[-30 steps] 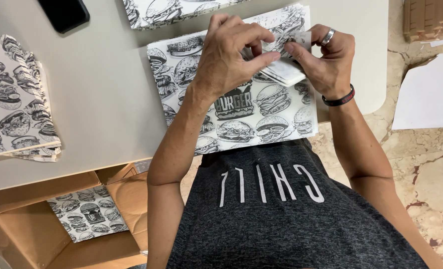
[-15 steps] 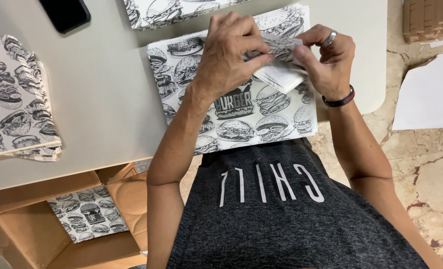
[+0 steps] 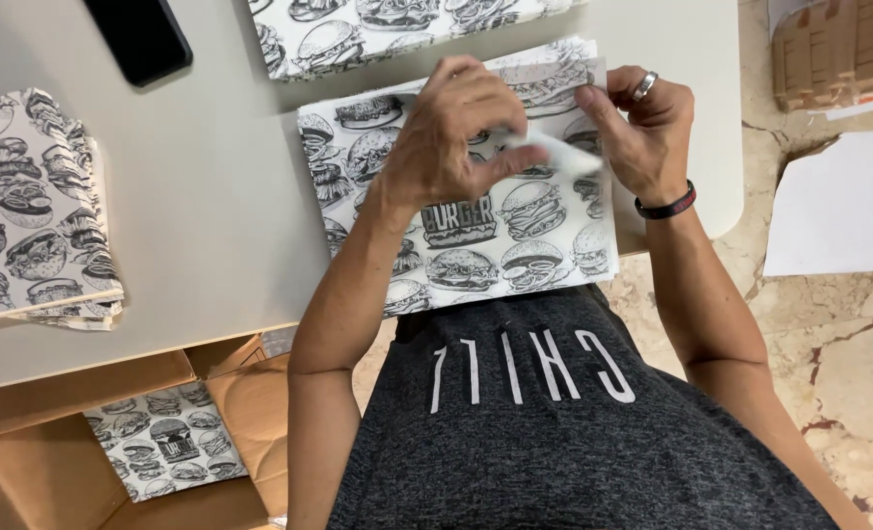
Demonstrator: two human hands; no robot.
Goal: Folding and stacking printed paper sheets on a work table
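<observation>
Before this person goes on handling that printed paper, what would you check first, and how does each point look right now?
1. Both hands on the work: left hand and right hand meet over the printed paper stack. Ok.
2. Grip on the small white slip between the fingertips: blurred. Cannot tell.
3. Stack fully on the table: its near edge overhangs toward the body. Not ok.
4. Black phone away from the hands. Ok.
5. Second paper pile lies apart on the left. Ok.
6. Open cardboard box below the table holds more sheets. Ok.
</observation>
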